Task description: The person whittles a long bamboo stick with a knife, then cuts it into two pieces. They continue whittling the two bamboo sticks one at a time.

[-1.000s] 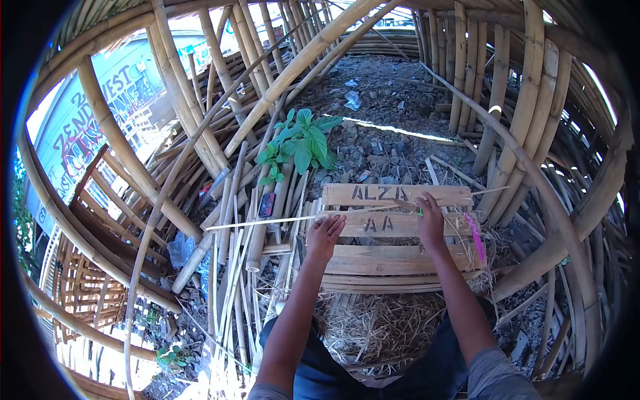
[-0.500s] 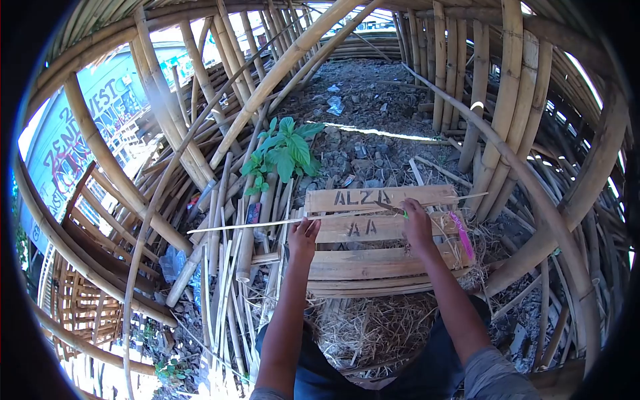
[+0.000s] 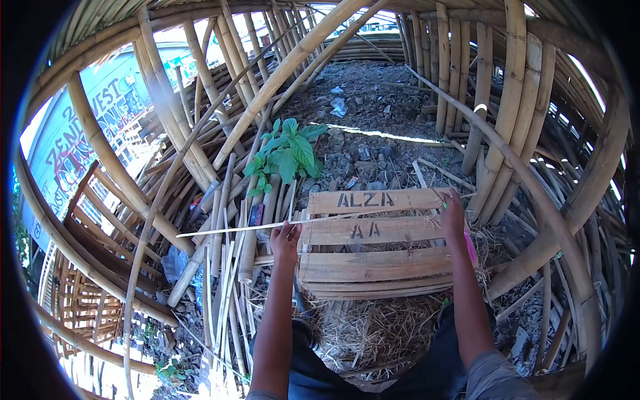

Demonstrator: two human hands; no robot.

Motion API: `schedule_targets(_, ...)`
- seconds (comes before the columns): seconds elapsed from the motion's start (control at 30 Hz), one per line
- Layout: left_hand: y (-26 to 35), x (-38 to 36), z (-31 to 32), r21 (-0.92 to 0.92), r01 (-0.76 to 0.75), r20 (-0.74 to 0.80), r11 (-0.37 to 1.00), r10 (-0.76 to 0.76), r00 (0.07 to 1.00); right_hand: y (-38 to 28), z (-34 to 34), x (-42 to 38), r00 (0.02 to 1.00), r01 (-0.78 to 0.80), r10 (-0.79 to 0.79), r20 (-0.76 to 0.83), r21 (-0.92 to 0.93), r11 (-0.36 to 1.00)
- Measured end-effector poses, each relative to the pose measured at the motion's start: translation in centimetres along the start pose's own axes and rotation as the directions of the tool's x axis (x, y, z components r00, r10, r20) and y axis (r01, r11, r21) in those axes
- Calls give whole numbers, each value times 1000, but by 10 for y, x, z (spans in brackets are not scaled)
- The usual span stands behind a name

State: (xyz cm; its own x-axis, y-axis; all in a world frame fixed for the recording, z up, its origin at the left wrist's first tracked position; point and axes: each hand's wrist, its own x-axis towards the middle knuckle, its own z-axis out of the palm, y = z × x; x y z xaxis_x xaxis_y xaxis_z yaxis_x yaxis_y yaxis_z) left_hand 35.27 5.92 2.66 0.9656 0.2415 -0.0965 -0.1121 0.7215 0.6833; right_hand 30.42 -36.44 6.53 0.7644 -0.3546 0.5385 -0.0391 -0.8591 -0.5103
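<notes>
A long thin bamboo strip (image 3: 227, 231) runs level across the front of me, above a slatted wooden crate (image 3: 373, 265) lettered "ALZA" and "AA". My left hand (image 3: 286, 240) is closed on the strip, left of the crate. Over the crate's upper right corner, my right hand (image 3: 451, 210) is closed around a knife whose dark blade and bit of green handle show at the fingers, next to the strip's right part. A pink mark on the crate's right side is partly hidden by my right forearm.
Cut bamboo strips (image 3: 230, 293) lie left of the crate. A leafy green plant (image 3: 288, 152) grows behind them. Straw (image 3: 377, 330) lies between my legs. Bamboo poles (image 3: 520, 113) stand on both sides, and one long pole slants down at the right.
My right hand has moved right along the strip, from the crate's middle to its right end. My left hand and the strip have shifted slightly left.
</notes>
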Motion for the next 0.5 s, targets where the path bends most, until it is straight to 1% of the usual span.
schedule_targets(0.07,3,-1,0,18,-14,-14,1000,14,1000,7,-3,3,999,10,-12,-43,-52,999)
schedule_targets(0.2,7,-1,1,7,-26,-29,1000,26,999,23,-9,9,996,30,-33,-81,-38,999)
schedule_targets(0.27,7,-2,1,20,-35,-49,999,36,998,22,-17,9,995,-26,27,-101,13,1000)
schedule_targets(0.3,7,-1,1,20,-35,-48,999,36,998,28,-14,11,994,-26,27,-102,13,1000)
schedule_targets(0.37,6,-1,0,19,-38,-48,999,39,998,40,-8,15,975,-120,143,-168,136,983)
schedule_targets(0.4,7,-2,0,18,-36,-44,999,37,998,35,-12,14,975,-121,144,-172,134,983)
schedule_targets(0.47,7,-4,2,25,-40,-43,999,41,998,11,-23,9,966,-247,244,-85,-38,968)
schedule_targets(0.5,6,-4,1,27,-37,-33,999,38,999,7,-18,7,964,-253,248,-97,-40,967)
